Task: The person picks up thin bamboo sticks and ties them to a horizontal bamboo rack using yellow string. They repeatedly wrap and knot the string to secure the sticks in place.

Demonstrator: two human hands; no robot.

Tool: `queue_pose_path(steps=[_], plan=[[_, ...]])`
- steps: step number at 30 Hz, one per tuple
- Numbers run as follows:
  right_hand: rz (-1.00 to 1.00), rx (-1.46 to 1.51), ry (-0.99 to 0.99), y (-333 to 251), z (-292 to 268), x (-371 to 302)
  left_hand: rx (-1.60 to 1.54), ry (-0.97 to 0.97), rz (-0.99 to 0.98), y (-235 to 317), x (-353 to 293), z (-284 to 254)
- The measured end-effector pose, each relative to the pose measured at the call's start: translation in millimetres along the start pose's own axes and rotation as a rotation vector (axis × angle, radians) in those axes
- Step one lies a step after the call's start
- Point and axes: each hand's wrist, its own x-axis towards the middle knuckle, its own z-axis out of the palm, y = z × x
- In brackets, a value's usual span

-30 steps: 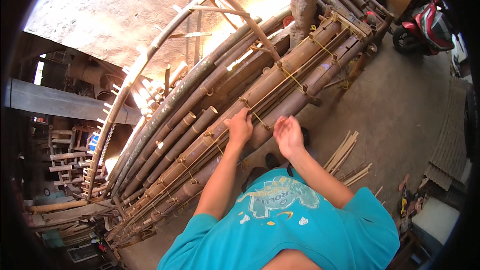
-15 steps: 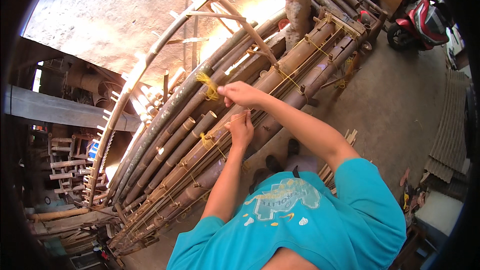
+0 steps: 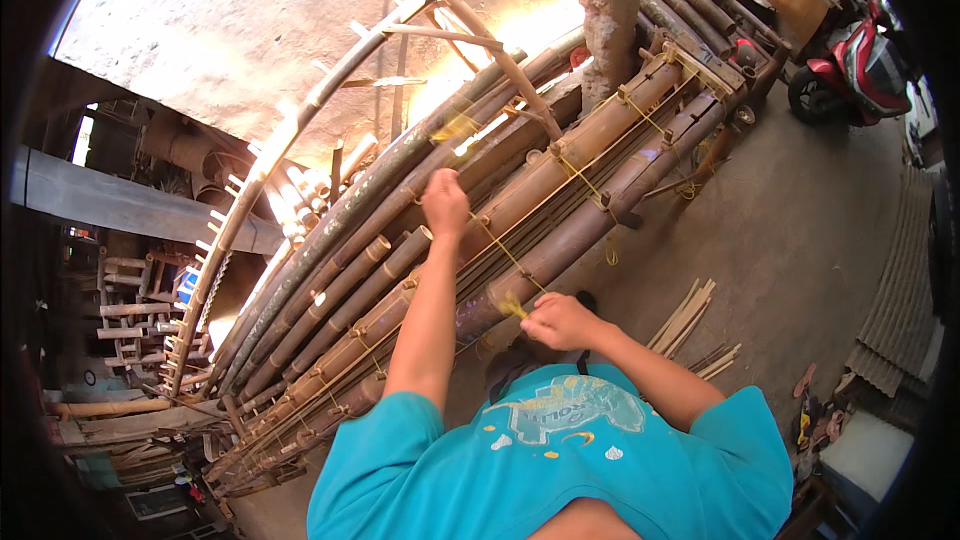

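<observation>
Yellow cord (image 3: 512,306), bunched, at bamboo poles

Location: centre of frame, at the right hand (image 3: 560,322); a strand is seen slanting across the upper bamboo pole (image 3: 540,180) and lower bamboo pole (image 3: 575,245). A blurred yellow tuft (image 3: 457,128) is seen above the left hand (image 3: 445,202).

Fingers: the right-hand ones are curled closed, with cord gripped and its bunch protruding leftward. The left-hand ones appear bent inward; how tightly, and whether on cord, cannot be told.

Handling (judged): light, limp, unlikely to be broken by dropping; slipperiness possible, tangling likely. Best gripped at the bunch or pinched along the taut strand. The poles are judged stiff, rounded and weighty.
</observation>
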Motion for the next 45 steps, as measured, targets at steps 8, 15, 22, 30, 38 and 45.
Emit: queue_pose_path(steps=[8, 15, 22, 30, 38, 45], plan=[[0.944, 1.322, 0.668, 17, 55, -33, 0.282, -0.309, -0.013, -9, -34, -87], [0.767, 1.871, 0.519, -44, 182, 29, 0.430, -0.626, -0.100, -27, -161, -198], [0.126, 0.401, 0.048, -113, 177, 197, 0.294, -0.244, 0.218, -116, -186, -151], [0.365, 0.297, -0.215, -59, 117, 223, 0.125, -0.258, -0.042, -68, -177, -171], [0.149, 0.090, -0.187, -44, 167, 46, 0.009, -0.148, 0.013, -57, -167, -168], [-0.024, -0.148, -0.112, -61, 170, 35, 0.128, -0.027, -0.038, -98, -47, -139]])
